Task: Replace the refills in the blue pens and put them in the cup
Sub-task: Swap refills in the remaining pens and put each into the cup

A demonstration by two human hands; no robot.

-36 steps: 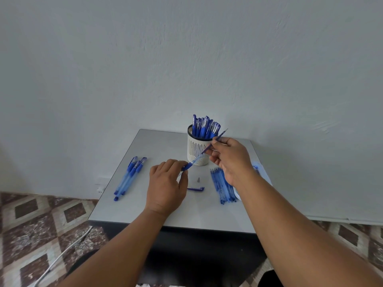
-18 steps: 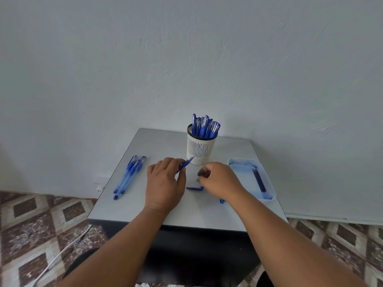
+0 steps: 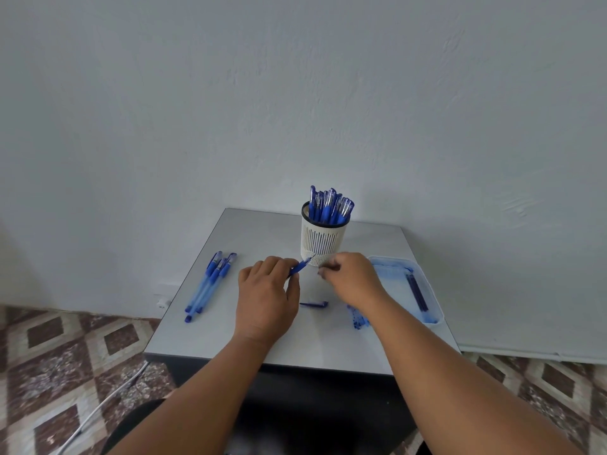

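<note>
My left hand (image 3: 267, 297) grips a blue pen barrel (image 3: 299, 267) whose open front end points up and right toward the cup. My right hand (image 3: 351, 280) hovers just right of that end with its fingertips pinched together, apparently on the small pen tip piece, which is mostly hidden. A loose blue cap (image 3: 313, 304) lies on the table between my hands. The white slotted cup (image 3: 323, 239) stands behind, full of several blue pens (image 3: 330, 206). Three more blue pens (image 3: 210, 284) lie at the left. Loose refills (image 3: 358, 318) show partly under my right wrist.
A pale blue tray (image 3: 433, 310) with dark refills (image 3: 415, 290) sits at the table's right side. The grey table (image 3: 262, 234) stands against a white wall. Patterned tile floor and a white cable (image 3: 98, 412) lie at the lower left.
My right hand no longer holds the long refill; it dropped to the table beside the cap, then rose a little toward the barrel's front end. The small tip piece is gone from the table.
</note>
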